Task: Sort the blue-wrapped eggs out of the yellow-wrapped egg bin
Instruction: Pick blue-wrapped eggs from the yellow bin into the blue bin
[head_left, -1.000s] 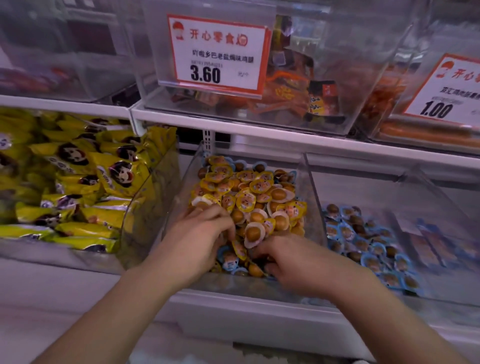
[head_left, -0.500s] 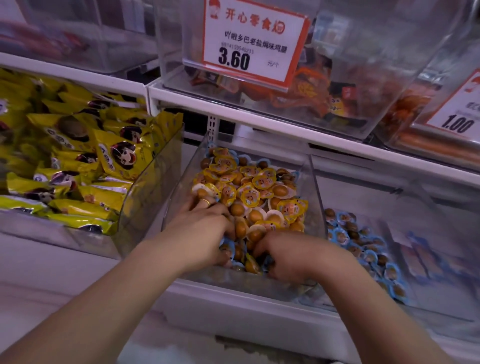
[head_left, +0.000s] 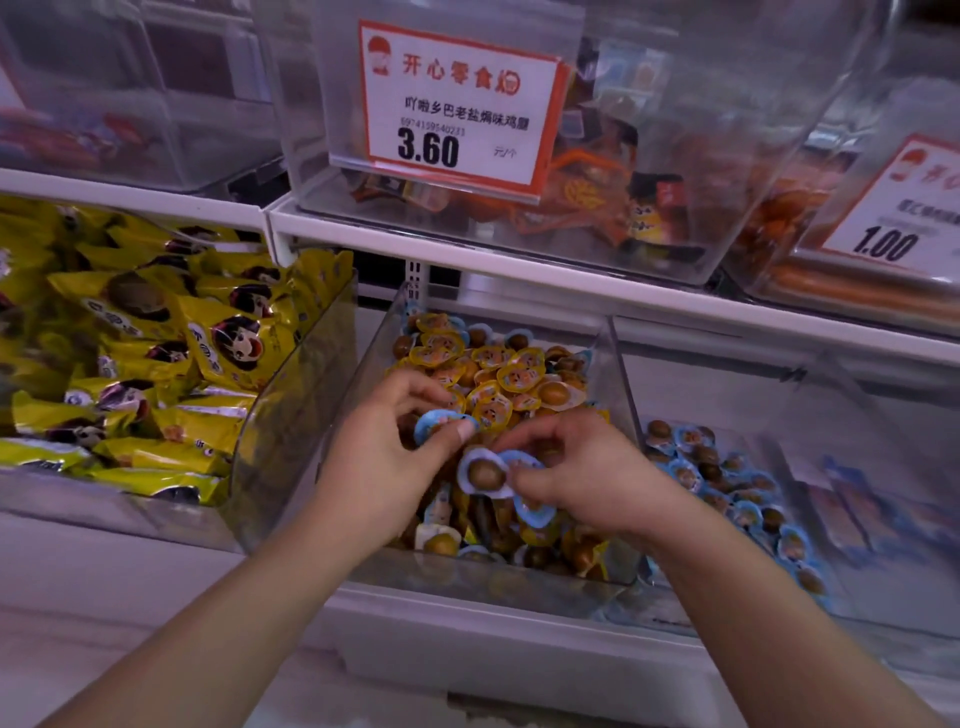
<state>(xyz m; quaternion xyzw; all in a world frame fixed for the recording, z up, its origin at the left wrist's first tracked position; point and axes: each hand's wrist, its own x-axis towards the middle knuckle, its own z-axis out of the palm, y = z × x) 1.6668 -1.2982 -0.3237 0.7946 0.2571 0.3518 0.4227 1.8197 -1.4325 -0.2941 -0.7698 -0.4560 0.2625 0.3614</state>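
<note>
- A snack shop: clear bins on white shelving.
- Price card reading 3.60 fronts the upper bin.
- Below it, loose wrapped eggs; left, yellow packets.

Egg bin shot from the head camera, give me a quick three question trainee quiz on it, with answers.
1. True or false: the left hand pinches a blue-wrapped egg.
2. Which side of the yellow-wrapped egg bin is the bin of blue eggs? A) left B) right
3. Fill in: the price tag above the middle bin reads ____.

Key: 1 true; 2 B; 3 3.60. The right hand also holds blue-wrapped eggs.
</note>
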